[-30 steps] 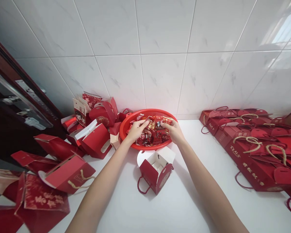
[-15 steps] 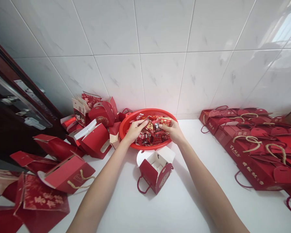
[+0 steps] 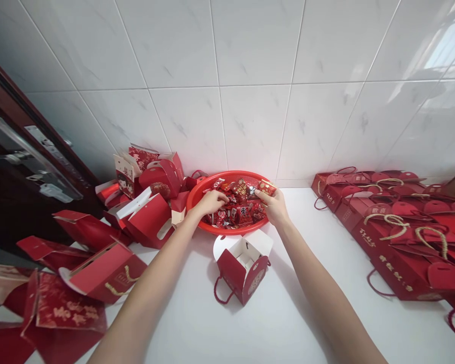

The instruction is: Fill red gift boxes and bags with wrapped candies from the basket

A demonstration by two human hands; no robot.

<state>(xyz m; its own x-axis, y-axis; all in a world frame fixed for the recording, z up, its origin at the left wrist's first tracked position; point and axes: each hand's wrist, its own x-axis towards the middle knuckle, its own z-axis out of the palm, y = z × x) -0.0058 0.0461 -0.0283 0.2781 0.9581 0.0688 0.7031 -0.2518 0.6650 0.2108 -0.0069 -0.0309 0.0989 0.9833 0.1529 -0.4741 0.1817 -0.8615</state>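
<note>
A red oval plastic basket (image 3: 191,202) stands against the wall, filled with red-wrapped candies (image 3: 244,215). My left hand (image 3: 211,202) is over its left side, fingers curled down among the candies; what they pinch, if anything, is hidden. At the basket's right rim, my right hand (image 3: 275,206) is closed on wrapped candies, with a red and gold wrapper (image 3: 266,187) showing above the fingers. In front of the basket sits a small red gift box (image 3: 235,265), its white-lined flaps open and a cord handle at its side.
Unclosed red boxes (image 3: 147,217) crowd the left side of the white table (image 3: 273,328). Rows of closed red boxes with cord handles (image 3: 387,227) fill the right side. A tiled wall (image 3: 250,126) rises behind, and a dark door (image 3: 34,177) is at the left.
My left hand has let go of a red and gold candy packet and moved down-left into the candies. My right hand has stayed near the right rim with its candies.
</note>
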